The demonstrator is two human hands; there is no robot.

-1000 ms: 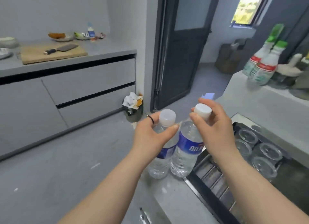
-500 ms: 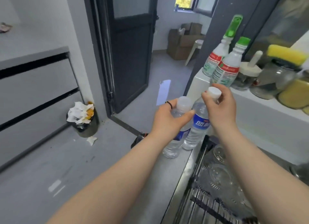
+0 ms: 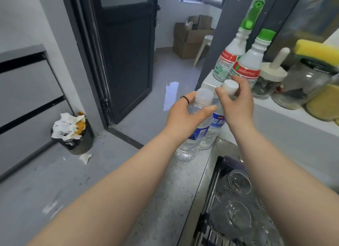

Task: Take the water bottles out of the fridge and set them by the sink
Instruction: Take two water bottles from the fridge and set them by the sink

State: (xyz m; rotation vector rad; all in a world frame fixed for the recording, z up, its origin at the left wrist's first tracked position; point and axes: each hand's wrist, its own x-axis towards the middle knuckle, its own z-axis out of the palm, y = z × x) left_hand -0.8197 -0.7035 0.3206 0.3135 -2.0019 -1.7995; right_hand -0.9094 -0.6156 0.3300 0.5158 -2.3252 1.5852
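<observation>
A: Where are the two clear plastic water bottles with blue labels and white caps?

B: Both stand upright on the speckled grey counter [image 3: 176, 183], side by side and touching or nearly so, at the counter's far end beside the sink. The nearer bottle [image 3: 192, 133] is under the left hand [image 3: 183, 117]; the farther bottle [image 3: 213, 126] is under the right hand [image 3: 236, 106].

A: What about each grip?

B: The left hand's grip is wrapped around the nearer bottle's shoulder, thumb across the front, just below the cap. The right hand's grip is pinched closed at the farther bottle's neck and cap. Neither has let go.

A: So what does the coming move turn on?

B: Each bottle's long axis is vertical, running straight down from its hand to the counter. Both bases appear to be resting on the surface, so opening the fingers and lifting straight up should leave them standing. Any sideways pull could tip one into the other.

A: And around them?

B: Two white bottles with green caps [image 3: 244, 62] stand on the white ledge [image 3: 286, 109] behind, next to glass jars and a yellow sponge [image 3: 317, 51]. The dark dish rack [image 3: 216, 172] holding clear glasses lies nearer the person, well apart from the bottles.
</observation>
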